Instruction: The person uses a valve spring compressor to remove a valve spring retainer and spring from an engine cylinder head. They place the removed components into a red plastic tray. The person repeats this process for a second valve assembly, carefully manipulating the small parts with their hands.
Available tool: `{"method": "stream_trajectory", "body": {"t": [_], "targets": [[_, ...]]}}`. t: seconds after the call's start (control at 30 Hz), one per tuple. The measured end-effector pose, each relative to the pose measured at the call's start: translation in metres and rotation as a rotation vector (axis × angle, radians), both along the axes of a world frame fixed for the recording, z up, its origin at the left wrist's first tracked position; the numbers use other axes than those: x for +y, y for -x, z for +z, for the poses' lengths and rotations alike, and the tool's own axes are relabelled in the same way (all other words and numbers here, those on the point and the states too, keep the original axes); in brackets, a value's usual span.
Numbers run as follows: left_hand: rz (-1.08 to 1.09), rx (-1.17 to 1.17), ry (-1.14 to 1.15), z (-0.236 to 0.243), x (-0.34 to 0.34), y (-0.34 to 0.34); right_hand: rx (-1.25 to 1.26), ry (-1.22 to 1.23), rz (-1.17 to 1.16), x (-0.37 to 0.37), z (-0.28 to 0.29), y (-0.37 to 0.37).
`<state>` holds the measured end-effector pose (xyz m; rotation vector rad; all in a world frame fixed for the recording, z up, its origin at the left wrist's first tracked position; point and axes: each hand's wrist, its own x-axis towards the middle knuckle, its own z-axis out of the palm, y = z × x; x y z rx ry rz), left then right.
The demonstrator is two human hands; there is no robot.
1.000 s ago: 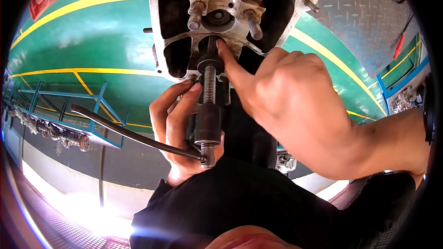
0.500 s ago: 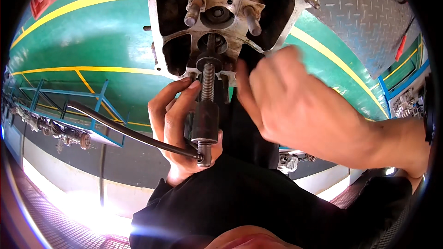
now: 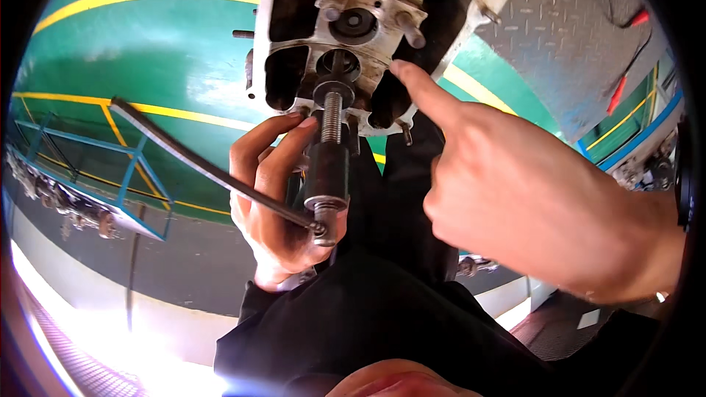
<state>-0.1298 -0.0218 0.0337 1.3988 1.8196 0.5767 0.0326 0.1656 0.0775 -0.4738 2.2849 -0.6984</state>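
A cylinder head (image 3: 360,66) of pale, stained metal stands in front of me, with studs and round spring seats along its middle. A screw-type valve spring compressor (image 3: 328,176) reaches from its nearest round bore toward me, showing a threaded rod, a dark sleeve and a long bent handle (image 3: 206,173) out to the left. My left hand (image 3: 268,191) is closed around the compressor from the left, its thumb hidden. My right hand (image 3: 507,184) points with its index finger stretched out, the tip at the head's face right of that bore. Its other fingers curl under, partly hidden; nothing shows in them.
A grey checkered metal plate (image 3: 544,44) lies at the far right, with red-handled tools (image 3: 618,95) and a dark cable on it. Blue metal frames (image 3: 110,176) with metal parts stand at the left. The green floor (image 3: 162,44) has yellow lines.
My right hand has come down and its index finger now stretches to the cylinder head. The view has shifted slightly; my left hand stays on the compressor, whose handle slants more steeply.
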Motion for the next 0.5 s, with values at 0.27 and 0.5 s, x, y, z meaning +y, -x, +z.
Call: {"method": "stream_trajectory", "body": {"t": [0.27,0.5], "targets": [[-0.073,-0.119,-0.048,-0.003,0.009,0.011,-0.084,0.087,0.207,-0.02,-0.022,0.01],[-0.136,-0.166,-0.045,0.0,0.016,0.024,-0.459,0.373,0.092,-0.03,-0.037,0.035]]}}
